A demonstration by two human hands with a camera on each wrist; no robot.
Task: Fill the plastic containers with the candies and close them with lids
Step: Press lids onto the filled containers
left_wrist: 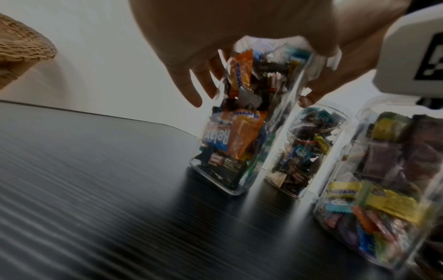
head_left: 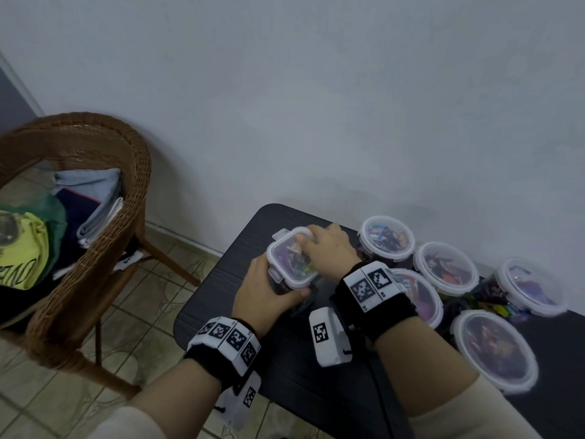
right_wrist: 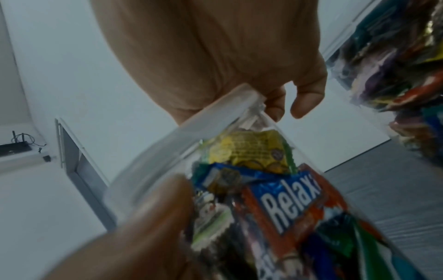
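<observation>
A tall square clear container (head_left: 292, 264), packed with wrapped candies (left_wrist: 239, 123), stands on the black table (head_left: 221, 296) with its clip lid (head_left: 285, 248) on top. My left hand (head_left: 269, 289) grips the container's near side just under the lid. My right hand (head_left: 326, 248) lies over the lid, its fingers curled over the far edge. In the right wrist view the lid's rim (right_wrist: 191, 142) runs under my palm, and the fingers hook past its corner. The lid's side flaps stick out.
Several round lidded containers (head_left: 445, 268) full of candy crowd the table's right side, with loose candies (head_left: 487, 299) among them. Two stand close beside the square one (left_wrist: 309, 151). A wicker chair (head_left: 95, 185) with folded clothes is on the left. The wall is just behind.
</observation>
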